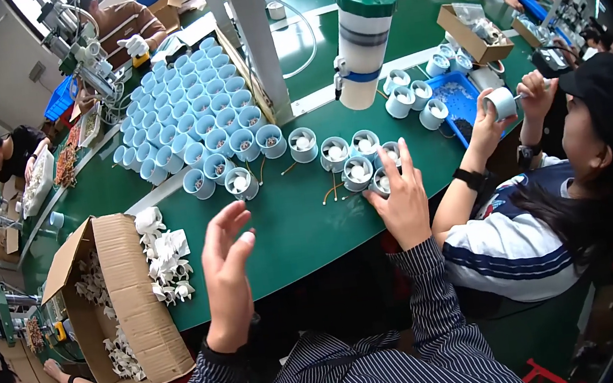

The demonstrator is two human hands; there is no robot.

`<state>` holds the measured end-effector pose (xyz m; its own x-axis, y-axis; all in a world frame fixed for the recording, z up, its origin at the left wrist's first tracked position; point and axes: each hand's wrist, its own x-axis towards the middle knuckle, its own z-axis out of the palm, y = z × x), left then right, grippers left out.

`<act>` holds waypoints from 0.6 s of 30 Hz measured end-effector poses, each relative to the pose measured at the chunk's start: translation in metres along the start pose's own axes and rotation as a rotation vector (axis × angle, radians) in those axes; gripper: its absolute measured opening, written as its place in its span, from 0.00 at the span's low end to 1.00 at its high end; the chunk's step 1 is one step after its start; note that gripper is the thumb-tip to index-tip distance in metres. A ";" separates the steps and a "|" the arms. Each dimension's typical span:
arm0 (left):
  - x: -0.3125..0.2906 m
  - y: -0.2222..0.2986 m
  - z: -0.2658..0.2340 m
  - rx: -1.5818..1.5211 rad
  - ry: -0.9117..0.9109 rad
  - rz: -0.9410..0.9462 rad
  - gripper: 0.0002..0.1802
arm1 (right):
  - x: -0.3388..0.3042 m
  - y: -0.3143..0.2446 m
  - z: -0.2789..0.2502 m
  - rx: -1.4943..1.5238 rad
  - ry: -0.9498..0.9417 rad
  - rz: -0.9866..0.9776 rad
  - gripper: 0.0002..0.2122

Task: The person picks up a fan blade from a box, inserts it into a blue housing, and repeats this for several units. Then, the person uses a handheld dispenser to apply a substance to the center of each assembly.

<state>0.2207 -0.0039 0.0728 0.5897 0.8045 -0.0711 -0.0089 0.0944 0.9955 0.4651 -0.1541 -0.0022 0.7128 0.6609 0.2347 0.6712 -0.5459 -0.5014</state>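
Note:
My left hand (227,281) hangs open over the near table edge, fingers apart and holding nothing. My right hand (405,206) is spread at a small cluster of light blue cups fitted with white fan blades. Its thumb and fingers reach beside the nearest cup (379,182), partly covering it; whether they touch it is hard to see. Other bladed cups (335,154) stand in this cluster, with thin wires trailing. One bladed cup (243,184) stands near my left fingertips. Behind it, many blue cups without blades (203,124) stand in packed rows.
At left, an open cardboard box (133,297) holds white fan blades; a pile of blades (168,258) lies beside it. A green-capped cylinder (363,43) hangs overhead. At right, a co-worker (531,240) holds a cup beside a blue tray (456,100). A metal post (255,37) rises behind.

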 end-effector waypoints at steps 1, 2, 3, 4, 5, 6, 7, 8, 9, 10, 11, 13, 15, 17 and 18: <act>0.005 0.005 -0.008 0.092 0.031 0.035 0.33 | 0.000 0.002 0.001 -0.011 0.025 0.006 0.40; 0.014 0.003 -0.014 0.101 0.045 0.036 0.33 | 0.001 0.003 0.002 -0.018 0.051 0.004 0.40; 0.030 -0.009 -0.019 0.354 0.053 0.084 0.33 | 0.001 0.004 0.003 -0.029 0.080 0.003 0.40; 0.044 -0.023 -0.024 0.609 0.066 0.133 0.34 | 0.000 0.003 0.004 -0.017 0.079 -0.009 0.40; 0.058 -0.044 -0.035 0.622 0.090 0.143 0.34 | -0.004 -0.001 0.006 -0.008 0.103 -0.021 0.40; 0.075 -0.067 -0.046 0.488 0.076 0.066 0.34 | -0.010 -0.006 0.005 -0.005 0.135 -0.031 0.41; 0.083 -0.073 -0.045 0.349 0.046 -0.021 0.35 | -0.017 -0.005 0.005 -0.014 0.161 -0.028 0.41; 0.083 -0.080 -0.047 0.351 0.049 -0.014 0.35 | -0.021 -0.007 0.005 -0.009 0.167 -0.031 0.41; 0.080 -0.082 -0.036 0.276 0.016 -0.010 0.36 | -0.026 -0.008 0.000 0.001 0.143 -0.009 0.42; 0.077 -0.084 -0.023 0.202 -0.017 -0.007 0.37 | -0.031 -0.010 -0.005 0.012 0.119 0.013 0.42; 0.076 -0.086 -0.011 0.129 -0.048 -0.004 0.37 | -0.034 -0.010 -0.008 0.024 0.095 0.034 0.43; 0.075 -0.089 0.013 0.105 -0.105 -0.007 0.38 | -0.039 -0.009 -0.010 -0.004 0.087 0.049 0.43; 0.077 -0.091 0.036 0.057 -0.205 -0.014 0.40 | -0.041 -0.005 -0.013 -0.057 0.062 0.069 0.45; 0.082 -0.089 0.046 0.074 -0.210 -0.025 0.40 | -0.046 -0.003 -0.015 -0.048 0.076 0.066 0.45; 0.085 -0.088 0.050 0.092 -0.211 -0.040 0.41 | -0.047 -0.004 -0.016 -0.036 0.084 0.062 0.45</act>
<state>0.3124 0.0272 -0.0173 0.7441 0.6597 -0.1053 0.0858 0.0619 0.9944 0.4317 -0.1912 0.0023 0.7668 0.5804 0.2741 0.6310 -0.6033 -0.4876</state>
